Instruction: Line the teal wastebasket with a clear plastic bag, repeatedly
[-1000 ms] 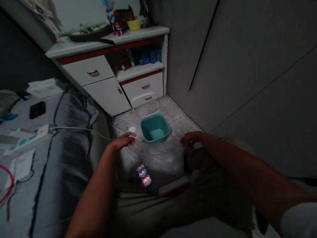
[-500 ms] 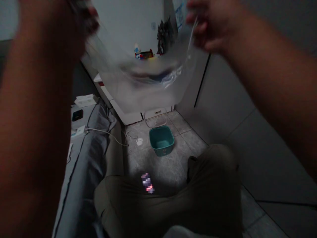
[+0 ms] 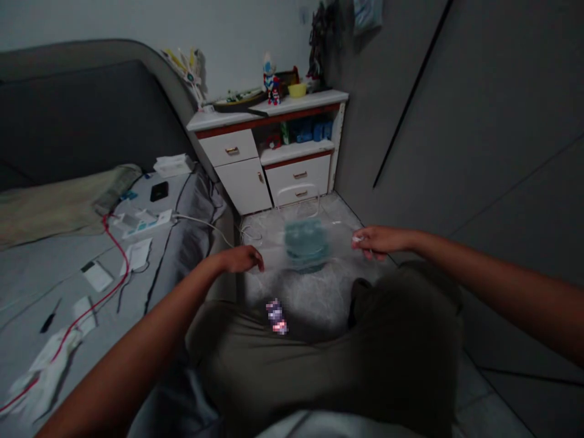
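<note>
Floor (image 3: 314,292): grey tiles are carrying the bin (image 3: 305,243) near the far edge, before the cabinet (image 3: 244,188).
Bag (image 3: 338,250): clear film is spanning between the hands, overlapping the bin in view; blur is hiding any contact.
Right hand (image 3: 371,238): fingers are pinching the bag's side, apparently keeping it spread.
Left hand (image 3: 244,258): fingers are curling at the opposite side; cannot tell whether gripping.
Bed (image 3: 50,267): power strip (image 3: 146,225) is lying by the edge, likely letting its cable (image 3: 196,220) reach floorward.
</note>
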